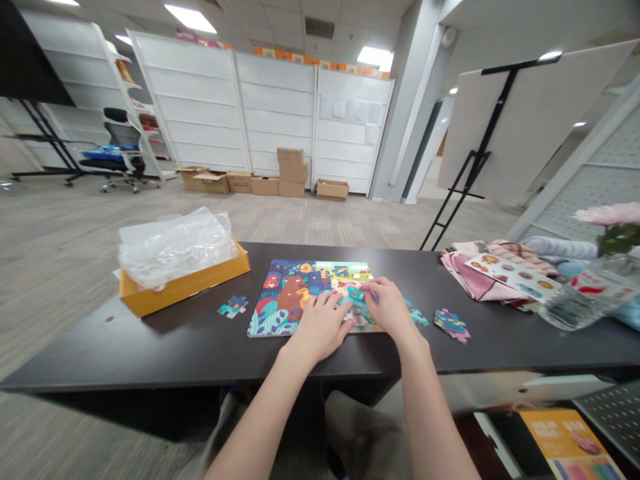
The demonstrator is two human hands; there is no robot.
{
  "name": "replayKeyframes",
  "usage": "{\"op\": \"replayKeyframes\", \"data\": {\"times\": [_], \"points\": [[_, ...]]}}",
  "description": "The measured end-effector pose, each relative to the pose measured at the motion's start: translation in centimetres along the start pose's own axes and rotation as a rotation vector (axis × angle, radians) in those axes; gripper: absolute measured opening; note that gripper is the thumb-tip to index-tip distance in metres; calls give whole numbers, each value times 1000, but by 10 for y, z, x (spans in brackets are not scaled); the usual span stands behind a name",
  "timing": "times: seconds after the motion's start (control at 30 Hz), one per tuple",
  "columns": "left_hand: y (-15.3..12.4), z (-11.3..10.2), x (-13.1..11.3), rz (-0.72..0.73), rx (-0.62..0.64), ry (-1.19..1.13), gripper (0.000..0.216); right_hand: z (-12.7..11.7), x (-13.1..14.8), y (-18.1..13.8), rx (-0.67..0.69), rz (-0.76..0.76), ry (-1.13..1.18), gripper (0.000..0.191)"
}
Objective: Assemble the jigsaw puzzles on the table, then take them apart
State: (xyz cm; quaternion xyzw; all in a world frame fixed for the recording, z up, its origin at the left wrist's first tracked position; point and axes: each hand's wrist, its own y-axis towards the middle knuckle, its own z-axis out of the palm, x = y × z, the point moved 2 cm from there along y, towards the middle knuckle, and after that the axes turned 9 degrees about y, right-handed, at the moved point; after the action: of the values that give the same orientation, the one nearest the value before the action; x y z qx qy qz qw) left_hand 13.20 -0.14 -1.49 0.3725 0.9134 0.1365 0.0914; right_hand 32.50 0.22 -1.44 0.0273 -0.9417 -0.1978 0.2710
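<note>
A colourful jigsaw puzzle (293, 293) with a brown bear lies on the dark table in front of me. My left hand (323, 323) rests on its lower middle, fingers stretched out and apart, covering part of the picture. My right hand (387, 303) is over the right part of the puzzle, its thumb and fingers pinched at a teal puzzle piece (356, 293) that they partly hide. More teal loose pieces (417, 315) show just right of that hand. A small pile of pieces (451, 324) lies farther right, and another loose piece group (233, 306) lies left of the puzzle.
A yellow box (187, 288) with clear plastic wrap (175, 247) stands on the table (200, 353) at left. At right are folded cloths (465, 277), a sticker sheet (513, 275) and a clear vase (575, 300) with a pink flower. An orange package (570, 433) sits below the table's right side.
</note>
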Motion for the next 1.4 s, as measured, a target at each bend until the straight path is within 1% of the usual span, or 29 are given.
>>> {"op": "replayKeyframes", "data": {"times": [0.07,0.13,0.27,0.37,0.43,0.53,0.57,0.63,0.67,0.73,0.8,0.9,0.97,1.07,1.17,1.3,1.37,1.4], "points": [[0,-1,-1,-1,3,-1,34,3,2,0,92,14,-34,35],[0,-2,-1,-2,7,-1,35,4,3,-1,141,24,-58,39],[0,-3,-1,-1,8,1,34,2,5,-2,97,25,-63,38],[0,-2,-1,0,11,2,35,-7,1,-5,97,56,-34,32],[0,-2,-1,5,17,3,36,-23,-11,-10,31,138,-54,26],[0,-1,0,14,23,7,37,-55,-39,-25,-151,339,-136,25],[0,-1,0,14,23,8,37,-64,-49,-31,-171,402,-154,26],[0,-1,0,15,25,6,38,-76,-66,-41,-119,490,-162,33],[0,-2,0,16,25,3,37,-79,-72,-45,-78,509,-171,38],[0,-2,1,20,25,-4,37,-79,-78,-51,-10,512,-210,48],[0,-3,2,26,21,-12,37,-75,-78,-53,11,490,-291,55],[-1,-4,4,26,8,-45,35,-69,-73,-52,36,449,-402,52],[-1,-6,8,7,-16,-75,32,-67,-71,-50,73,426,-413,47],[-3,-9,19,-43,-85,-107,29,-66,-72,-49,85,414,-372,42],[-4,-14,38,-122,-181,-118,25,-67,-77,-48,40,409,-292,38],[-6,-22,66,-300,-299,-124,21,-71,-83,-49,-32,458,-40,34],[-8,-25,74,-368,-315,-130,21,-74,-81,-47,-88,454,71,28],[-9,-27,76,-385,-314,-132,21,-75,-78,-46,-127,428,113,26]]}}
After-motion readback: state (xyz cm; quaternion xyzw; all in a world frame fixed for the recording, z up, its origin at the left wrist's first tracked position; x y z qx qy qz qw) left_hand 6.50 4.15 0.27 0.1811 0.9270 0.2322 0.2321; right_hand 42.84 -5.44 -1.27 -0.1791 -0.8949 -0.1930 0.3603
